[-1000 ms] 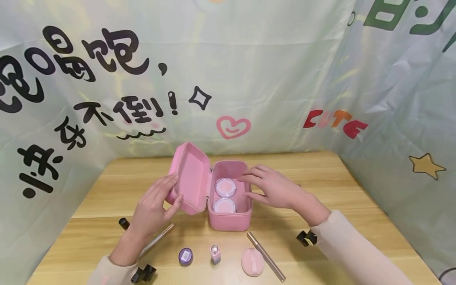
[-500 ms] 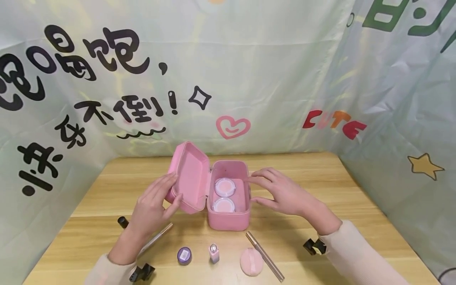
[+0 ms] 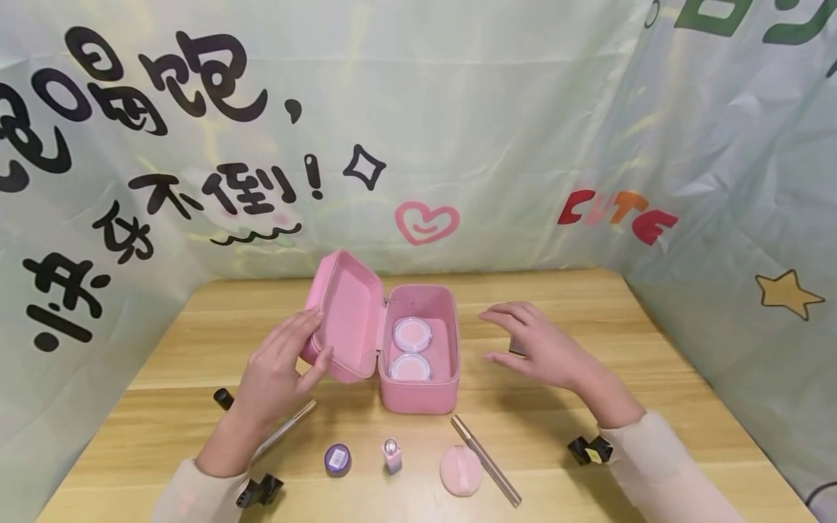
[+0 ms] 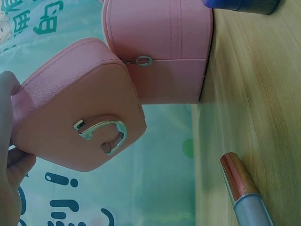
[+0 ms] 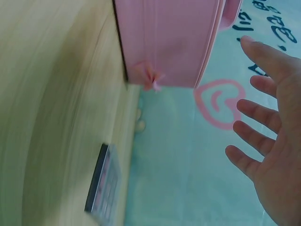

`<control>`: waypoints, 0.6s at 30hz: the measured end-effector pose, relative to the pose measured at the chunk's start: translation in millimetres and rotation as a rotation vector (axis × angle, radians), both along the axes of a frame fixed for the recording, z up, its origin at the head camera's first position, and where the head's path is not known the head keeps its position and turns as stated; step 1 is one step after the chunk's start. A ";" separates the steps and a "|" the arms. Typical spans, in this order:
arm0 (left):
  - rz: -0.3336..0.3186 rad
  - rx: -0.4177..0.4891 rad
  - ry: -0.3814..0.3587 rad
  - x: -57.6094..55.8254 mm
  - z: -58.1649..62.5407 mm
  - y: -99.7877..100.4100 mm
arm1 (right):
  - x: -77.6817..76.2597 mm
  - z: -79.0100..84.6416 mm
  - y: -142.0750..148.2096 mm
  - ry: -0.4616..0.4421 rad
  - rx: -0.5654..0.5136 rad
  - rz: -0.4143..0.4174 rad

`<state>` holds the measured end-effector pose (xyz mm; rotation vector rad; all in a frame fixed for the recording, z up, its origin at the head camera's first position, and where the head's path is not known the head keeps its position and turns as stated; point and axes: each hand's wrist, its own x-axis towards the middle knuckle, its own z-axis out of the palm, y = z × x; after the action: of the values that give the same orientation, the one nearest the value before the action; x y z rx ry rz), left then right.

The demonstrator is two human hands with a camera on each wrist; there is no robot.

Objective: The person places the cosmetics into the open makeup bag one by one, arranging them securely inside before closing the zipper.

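Note:
A pink cosmetic case (image 3: 420, 398) stands on the table with its lid (image 3: 351, 319) swung out to the left. My left hand (image 3: 271, 381) grips the lid's outer edge between thumb and fingers; the left wrist view shows the metal handle (image 4: 123, 132) on the lid's outside. Two round pinkish compacts, a far one (image 3: 413, 335) and a near one (image 3: 410, 367), lie inside along the hinge side. To the right of the case, my right hand (image 3: 546, 349) hovers with fingers spread, holding nothing. Beneath it is a flat dark-edged palette (image 5: 104, 183), mostly hidden in the head view.
Along the front lie a purple-lidded jar (image 3: 337, 460), a small pink bottle (image 3: 392, 456), a pink powder puff (image 3: 461, 471) and a slim metallic tube (image 3: 487, 461). Another slim tube (image 3: 288, 427) and a black-capped item (image 3: 224, 398) are by my left forearm. A printed cloth (image 3: 523, 145) backs the table.
My right hand has drawn out of the case and moved right, its fingers now clear of the rim. My left hand keeps holding the lid. The head view has tilted slightly.

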<state>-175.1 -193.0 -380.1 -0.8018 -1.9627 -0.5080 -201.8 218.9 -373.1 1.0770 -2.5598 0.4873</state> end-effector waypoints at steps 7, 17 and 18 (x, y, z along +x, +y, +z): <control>-0.001 0.004 0.004 0.9 2.5 0.0 | -4.1 -0.4 18.5 -0.059 0.029 -0.063; -0.001 -0.002 -0.003 1.4 2.4 0.4 | -9.4 -13.7 42.9 -0.089 0.063 -0.098; -0.001 -0.002 -0.004 1.5 2.2 0.3 | -10.1 -14.6 44.9 -0.095 0.069 -0.103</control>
<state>-173.6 -192.7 -377.8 -0.8038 -1.9669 -0.5091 -211.8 263.8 -387.7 0.9599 -2.7178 0.4363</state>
